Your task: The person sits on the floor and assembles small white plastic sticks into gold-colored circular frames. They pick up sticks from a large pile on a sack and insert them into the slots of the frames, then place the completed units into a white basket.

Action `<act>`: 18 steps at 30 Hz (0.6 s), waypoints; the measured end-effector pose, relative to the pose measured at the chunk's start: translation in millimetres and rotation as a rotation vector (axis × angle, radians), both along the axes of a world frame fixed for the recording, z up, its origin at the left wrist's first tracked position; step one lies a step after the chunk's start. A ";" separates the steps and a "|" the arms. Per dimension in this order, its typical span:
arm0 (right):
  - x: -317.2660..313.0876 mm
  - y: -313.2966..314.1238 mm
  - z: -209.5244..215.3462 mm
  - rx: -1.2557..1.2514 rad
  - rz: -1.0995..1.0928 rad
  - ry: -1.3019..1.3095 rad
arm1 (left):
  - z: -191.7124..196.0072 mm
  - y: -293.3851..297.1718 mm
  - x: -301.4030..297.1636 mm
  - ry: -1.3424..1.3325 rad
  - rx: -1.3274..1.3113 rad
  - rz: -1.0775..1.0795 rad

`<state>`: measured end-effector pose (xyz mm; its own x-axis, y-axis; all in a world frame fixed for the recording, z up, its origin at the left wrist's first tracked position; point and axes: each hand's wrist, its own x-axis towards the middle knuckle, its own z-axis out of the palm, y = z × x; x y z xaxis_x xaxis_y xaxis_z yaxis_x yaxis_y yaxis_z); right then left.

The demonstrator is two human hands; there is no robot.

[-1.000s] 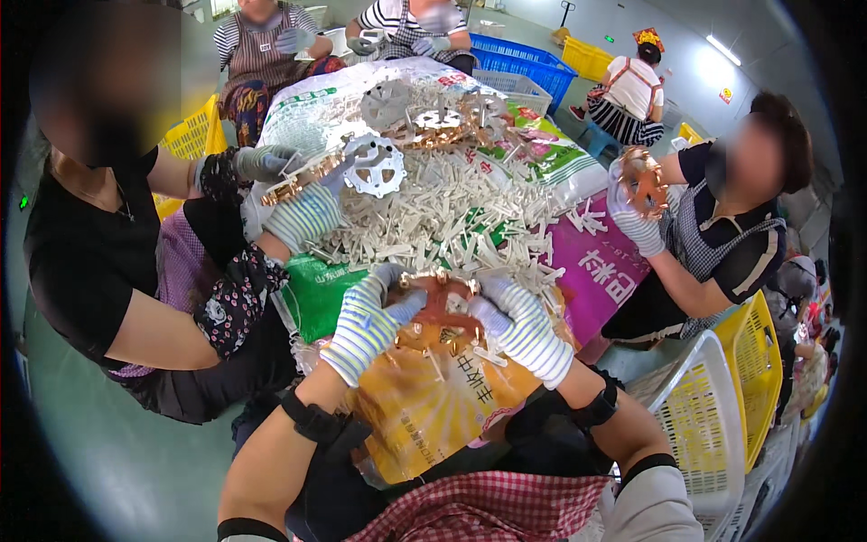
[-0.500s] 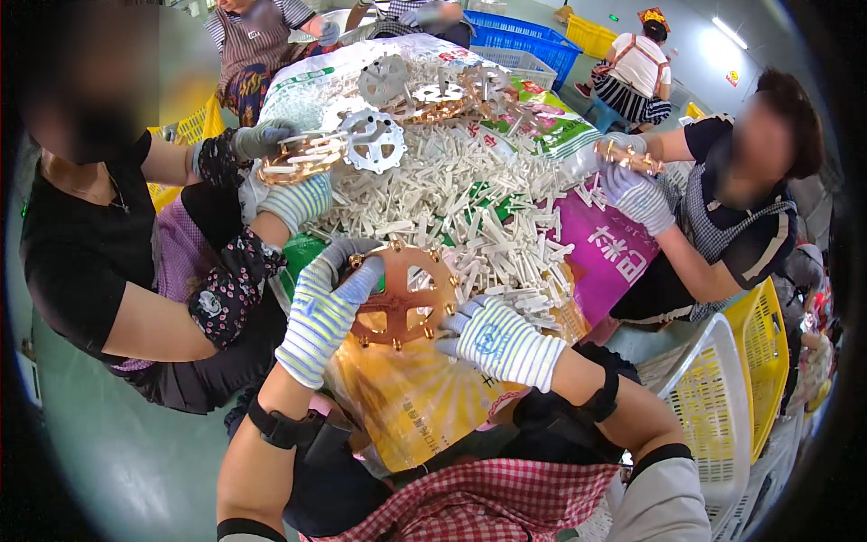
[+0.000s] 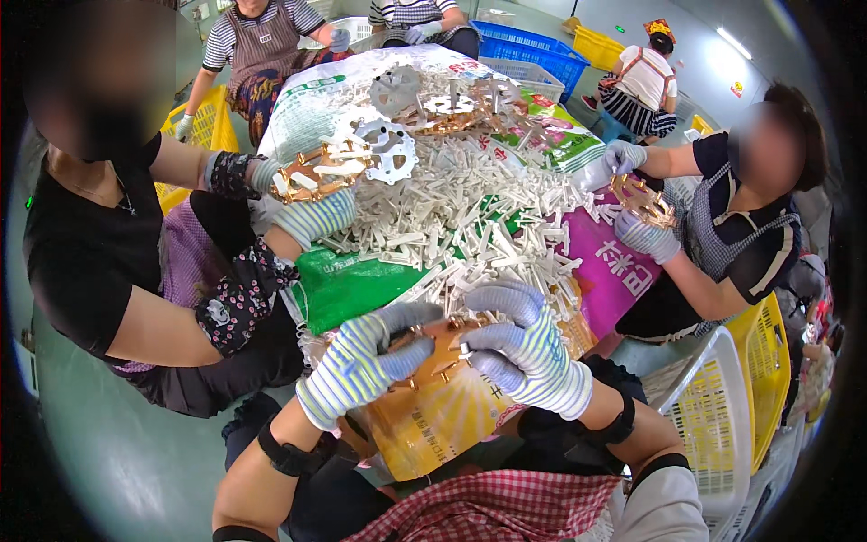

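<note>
A copper-coloured metal disc [image 3: 442, 348] with cut-outs and small pegs round its rim is tilted low in front of me. My left hand [image 3: 366, 361], in a striped grey-fingered glove, grips its left side between thumb and fingers. At the disc's right edge my right hand [image 3: 528, 352], gloved alike, has its fingers bent and pinches a small white piece [image 3: 465, 350] beside a peg. Whether that piece touches the peg, I cannot tell. Just beyond my hands lies a wide heap of short white strips [image 3: 452, 212].
Printed sacks [image 3: 361, 282] lie under the heap. At left a person holds a copper disc [image 3: 321, 172] bearing white strips; at right another holds a copper disc [image 3: 643, 200]. Silver discs [image 3: 386, 149] lie on the heap. White [image 3: 713, 406] and yellow baskets [image 3: 769, 361] stand right.
The disc has tipped from facing me to lying flatter, and both hands have shifted right. My right hand has risen and now pinches a white piece. The right-hand person's disc has dropped lower.
</note>
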<state>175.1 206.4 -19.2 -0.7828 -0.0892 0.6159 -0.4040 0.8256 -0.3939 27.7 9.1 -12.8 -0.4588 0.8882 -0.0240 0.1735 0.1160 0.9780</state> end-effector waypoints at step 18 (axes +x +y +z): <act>3.7 -4.1 -8.7 -0.098 0.095 -0.022 | -5.5 4.2 21.8 0.068 0.060 -0.218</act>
<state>178.8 202.3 -27.9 -0.7873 -0.1037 0.6078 -0.4686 0.7413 -0.4805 49.4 13.3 -18.2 -0.2543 0.9655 0.0567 0.2540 0.0101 0.9672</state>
